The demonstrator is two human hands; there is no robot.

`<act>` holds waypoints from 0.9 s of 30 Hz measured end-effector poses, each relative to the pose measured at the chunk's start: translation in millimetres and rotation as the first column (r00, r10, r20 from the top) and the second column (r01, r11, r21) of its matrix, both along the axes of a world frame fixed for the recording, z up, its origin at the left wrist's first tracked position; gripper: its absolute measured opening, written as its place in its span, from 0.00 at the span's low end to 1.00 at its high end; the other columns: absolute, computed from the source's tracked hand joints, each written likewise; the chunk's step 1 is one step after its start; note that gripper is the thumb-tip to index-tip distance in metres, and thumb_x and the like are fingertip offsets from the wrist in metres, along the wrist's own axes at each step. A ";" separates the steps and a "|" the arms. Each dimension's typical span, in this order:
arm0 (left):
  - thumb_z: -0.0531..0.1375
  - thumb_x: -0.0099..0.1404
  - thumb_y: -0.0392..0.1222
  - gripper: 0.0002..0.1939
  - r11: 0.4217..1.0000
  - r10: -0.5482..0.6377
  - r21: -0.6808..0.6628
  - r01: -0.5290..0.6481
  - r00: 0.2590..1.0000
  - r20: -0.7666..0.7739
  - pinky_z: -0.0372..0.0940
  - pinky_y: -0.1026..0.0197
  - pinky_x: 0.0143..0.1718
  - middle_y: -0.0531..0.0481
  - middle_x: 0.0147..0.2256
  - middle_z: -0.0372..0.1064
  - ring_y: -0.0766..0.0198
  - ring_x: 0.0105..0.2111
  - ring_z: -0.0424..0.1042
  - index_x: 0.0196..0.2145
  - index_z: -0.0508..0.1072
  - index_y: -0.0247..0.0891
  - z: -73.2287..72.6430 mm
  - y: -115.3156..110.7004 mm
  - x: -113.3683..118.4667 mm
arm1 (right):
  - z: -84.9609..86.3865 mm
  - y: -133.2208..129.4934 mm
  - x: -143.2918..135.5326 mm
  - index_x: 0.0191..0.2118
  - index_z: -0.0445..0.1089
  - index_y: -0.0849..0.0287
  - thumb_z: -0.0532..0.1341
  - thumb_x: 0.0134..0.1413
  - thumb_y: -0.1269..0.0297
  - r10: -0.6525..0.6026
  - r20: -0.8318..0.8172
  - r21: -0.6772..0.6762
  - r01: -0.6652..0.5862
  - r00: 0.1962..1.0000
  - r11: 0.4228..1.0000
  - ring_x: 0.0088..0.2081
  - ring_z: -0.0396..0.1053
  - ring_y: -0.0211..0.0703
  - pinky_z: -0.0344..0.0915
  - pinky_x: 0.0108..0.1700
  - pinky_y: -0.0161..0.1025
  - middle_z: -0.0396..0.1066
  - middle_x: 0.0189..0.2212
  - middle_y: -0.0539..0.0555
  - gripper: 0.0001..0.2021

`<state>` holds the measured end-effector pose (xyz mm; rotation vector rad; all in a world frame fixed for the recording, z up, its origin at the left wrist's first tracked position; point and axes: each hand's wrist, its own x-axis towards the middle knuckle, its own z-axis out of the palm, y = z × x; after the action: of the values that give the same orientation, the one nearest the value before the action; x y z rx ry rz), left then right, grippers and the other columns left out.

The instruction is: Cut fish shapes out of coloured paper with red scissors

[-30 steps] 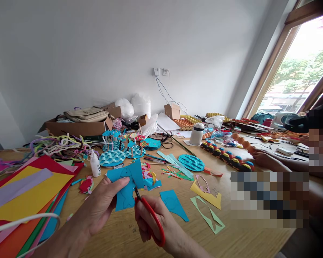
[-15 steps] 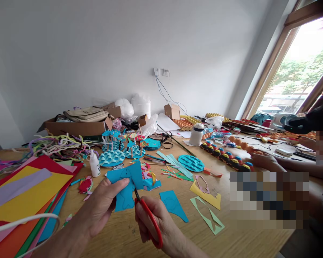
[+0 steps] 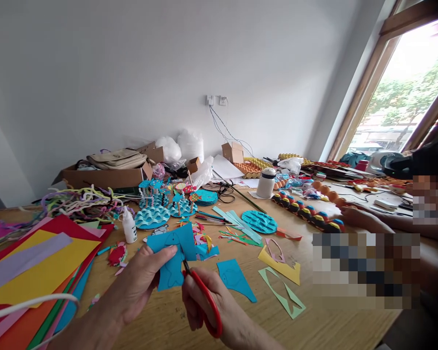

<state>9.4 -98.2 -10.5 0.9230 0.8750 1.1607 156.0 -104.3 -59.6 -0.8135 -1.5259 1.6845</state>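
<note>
A sheet of blue paper (image 3: pixel 171 270) with a fish outline drawn on it is pinched in my left hand (image 3: pixel 142 272), thumb on top. My right hand (image 3: pixel 208 296) is closed round the red handles of a pair of scissors (image 3: pixel 212 311). The scissor blades sit in a cut at the paper's right side, next to the drawn line. To the right on the table lies another blue paper piece (image 3: pixel 237 281) with a drawn outline. A green cut-out scrap (image 3: pixel 272 287) and a yellow scrap (image 3: pixel 290 271) lie beyond it.
A stack of coloured paper (image 3: pixel 32 267) lies at the left, beside a glue bottle (image 3: pixel 129 226). Blue wavy discs (image 3: pixel 152 218) with fish figures stand behind. A white jar (image 3: pixel 266 183) and painted egg-carton strip (image 3: pixel 306 214) are at right, where another person's hand (image 3: pixel 361 218) rests.
The blue paper and both hands have shifted very slightly in view, along with a small camera movement. My grip on the paper and scissors is the same.
</note>
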 end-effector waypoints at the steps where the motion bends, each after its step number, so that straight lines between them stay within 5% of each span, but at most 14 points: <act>1: 0.64 0.53 0.42 0.05 1.000 -0.007 0.024 0.007 0.999 -0.036 0.65 0.66 0.27 0.56 0.21 0.72 0.67 0.23 0.68 0.26 0.76 0.39 0.3 -0.3 -0.3 | -0.1 0.0 0.3 0.23 0.58 0.61 0.52 0.48 0.38 0.000 0.004 0.000 0.000 1.000 1.000 0.15 0.57 0.29 0.52 0.19 0.28 0.56 0.13 0.45 0.26; 11: 0.63 0.54 0.44 0.09 0.997 -0.005 0.070 0.013 0.994 -0.110 0.67 0.63 0.32 0.51 0.28 0.76 0.63 0.28 0.71 0.34 0.77 0.40 3.1 0.0 1.9 | -1.9 0.9 -1.3 0.24 0.59 0.61 0.53 0.48 0.40 -0.036 0.014 0.002 0.036 0.999 0.999 0.15 0.57 0.29 0.54 0.20 0.29 0.57 0.14 0.44 0.25; 27: 0.65 0.52 0.43 0.04 0.999 0.030 0.028 -0.029 0.998 -0.062 0.65 0.69 0.31 0.58 0.23 0.74 0.70 0.24 0.68 0.25 0.76 0.41 -2.6 0.1 4.2 | -3.8 0.2 -3.4 0.21 0.58 0.61 0.53 0.40 0.33 -0.119 0.058 -0.034 0.121 0.991 0.992 0.12 0.54 0.27 0.48 0.12 0.26 0.53 0.11 0.43 0.29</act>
<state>13.6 -98.0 -13.1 0.9752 0.9279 1.1767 152.6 -104.0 -63.4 -0.9603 -1.4565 1.6191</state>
